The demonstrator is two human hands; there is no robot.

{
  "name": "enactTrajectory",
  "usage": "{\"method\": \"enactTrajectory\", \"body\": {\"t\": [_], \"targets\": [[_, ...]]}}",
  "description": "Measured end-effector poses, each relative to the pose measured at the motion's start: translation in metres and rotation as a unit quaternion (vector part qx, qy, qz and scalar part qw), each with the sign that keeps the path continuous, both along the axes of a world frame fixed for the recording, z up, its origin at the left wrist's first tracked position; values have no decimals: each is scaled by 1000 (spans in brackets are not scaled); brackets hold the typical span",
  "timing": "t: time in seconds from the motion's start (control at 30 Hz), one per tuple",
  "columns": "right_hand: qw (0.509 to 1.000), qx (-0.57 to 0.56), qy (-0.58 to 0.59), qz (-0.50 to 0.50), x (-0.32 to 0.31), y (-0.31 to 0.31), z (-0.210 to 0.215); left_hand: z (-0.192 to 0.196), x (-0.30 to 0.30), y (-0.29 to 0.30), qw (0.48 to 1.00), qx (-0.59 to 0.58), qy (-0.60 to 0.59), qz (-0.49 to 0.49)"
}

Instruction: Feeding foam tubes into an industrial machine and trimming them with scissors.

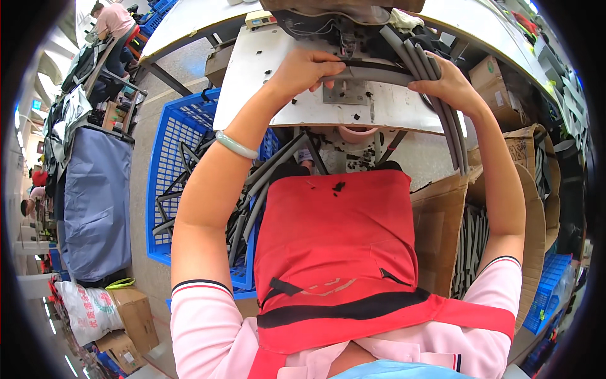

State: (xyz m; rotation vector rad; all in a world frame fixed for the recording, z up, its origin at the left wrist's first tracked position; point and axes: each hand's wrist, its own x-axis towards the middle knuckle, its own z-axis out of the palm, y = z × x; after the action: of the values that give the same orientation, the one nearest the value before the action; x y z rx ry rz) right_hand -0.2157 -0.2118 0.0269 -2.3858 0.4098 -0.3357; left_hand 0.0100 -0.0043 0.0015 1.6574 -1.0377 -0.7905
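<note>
A grey tube-like strip (379,74) with a black edge spans between my two hands at the sewing machine (338,25). My left hand (302,73) pinches its left end, thumb and forefinger pressed together near the needle area. My right hand (453,85) is closed round the strip's right end and a bundle of similar grey strips (453,136), which hang over the table's front edge. Beneath the strip a metal plate (344,95) is set into the white tabletop (252,117). Small black scraps lie around the plate. The machine's head hides part of the needle.
A blue plastic crate (153,215) of black and grey strips stands at my left. At my right, an open cardboard box (435,221) holds many grey strips. My red apron (334,234) covers my lap. Another person (117,22) sits at the far left.
</note>
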Motion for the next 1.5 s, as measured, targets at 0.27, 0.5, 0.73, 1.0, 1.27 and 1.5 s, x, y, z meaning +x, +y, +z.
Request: {"method": "enactTrajectory", "body": {"t": [0.27, 0.5, 0.73, 1.0, 1.27, 1.5], "targets": [[999, -15, -8, -40, 2, -20, -12, -1, 10, -10, 997, -50, 39, 49], [987, -41, -13, -154, -121, 5, 8, -21, 31, 63, 989, 23, -129, 70], [869, -68, 24, -490, -349, 42, -39, -163, -55, 181, 985, 56, 68, 146], [907, 47, 166, -384, -373, 66, -183, -167, -144, 133, 995, 32, -66, 68], [987, 66, -42, -142, -199, 149, -135, -206, -118, 226, 934, 36, -274, 224], [981, -22, 43, 189, -72, 256, -186, -301, -180, 380, 814, 262, -315, 412]]}}
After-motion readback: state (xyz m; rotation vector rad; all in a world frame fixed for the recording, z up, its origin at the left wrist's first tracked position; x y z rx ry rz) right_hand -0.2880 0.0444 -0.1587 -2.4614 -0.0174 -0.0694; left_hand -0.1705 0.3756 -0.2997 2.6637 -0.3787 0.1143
